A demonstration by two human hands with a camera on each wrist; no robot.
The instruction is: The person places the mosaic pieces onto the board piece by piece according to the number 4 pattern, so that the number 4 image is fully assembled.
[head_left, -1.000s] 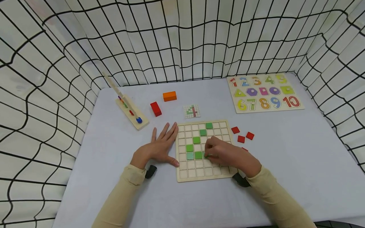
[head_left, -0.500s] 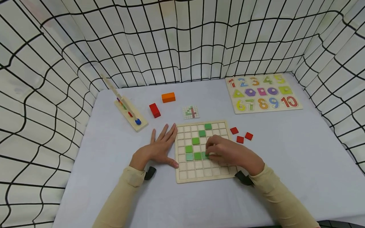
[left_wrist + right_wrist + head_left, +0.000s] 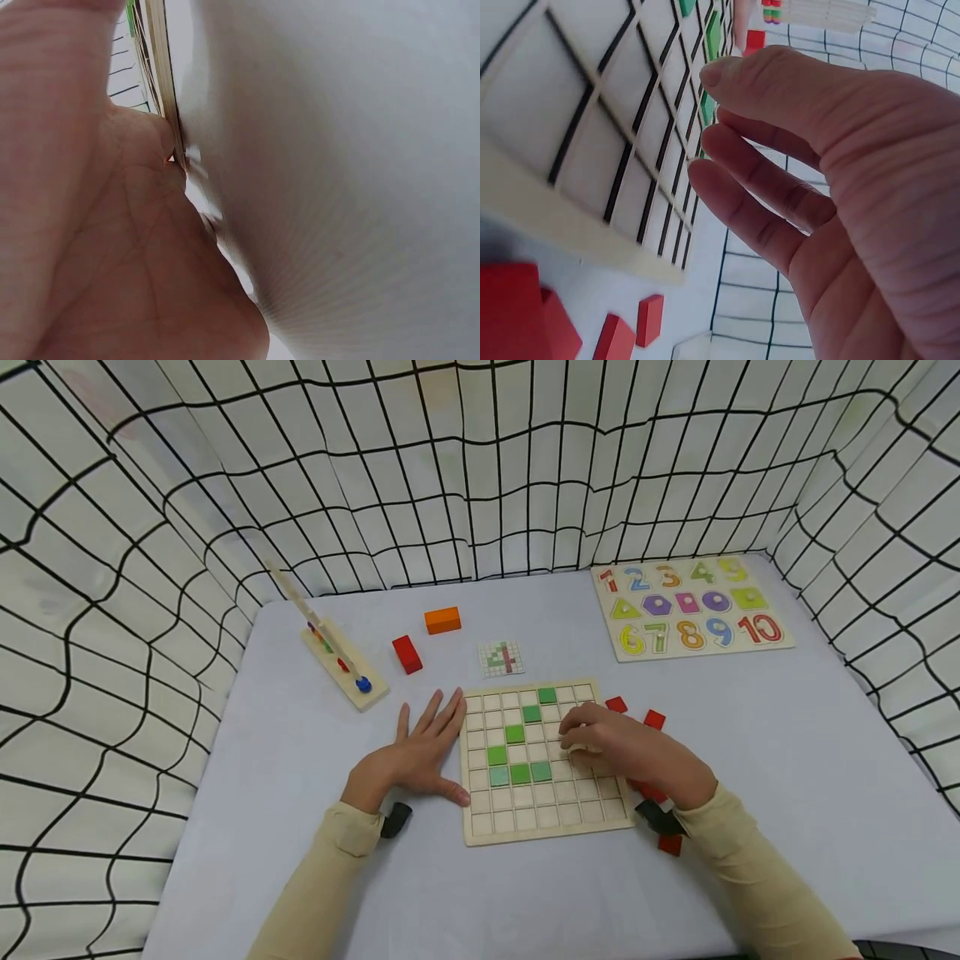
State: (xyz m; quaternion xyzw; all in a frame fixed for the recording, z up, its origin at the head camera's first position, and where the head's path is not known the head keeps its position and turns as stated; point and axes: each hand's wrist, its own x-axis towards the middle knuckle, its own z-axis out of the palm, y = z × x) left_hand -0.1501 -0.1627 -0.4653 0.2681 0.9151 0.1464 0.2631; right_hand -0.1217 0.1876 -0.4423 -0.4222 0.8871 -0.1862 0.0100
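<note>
A wooden grid board [image 3: 547, 827] lies on the table with several green tiles [image 3: 520, 773] set in it in a bent line. My left hand [image 3: 420, 747] rests flat on the table, fingers straight, its edge against the board's left side [image 3: 161, 75]. My right hand [image 3: 592, 735] hovers over the board's right half with loosely curled fingers [image 3: 742, 187] and nothing in them. Loose red tiles [image 3: 654, 719] lie just right of the board, and more red tiles [image 3: 517, 315] lie under the right wrist.
At the back right lies a number puzzle board [image 3: 690, 606]. Behind the grid board are a small pattern card [image 3: 502, 657], a red block [image 3: 407, 654] and an orange block [image 3: 442, 620]. A bead stand [image 3: 345, 664] sits at the left. Netted walls enclose the table.
My right hand has let go of a green tile, now seated in the board, and moved right and back. The left hand has stayed put.
</note>
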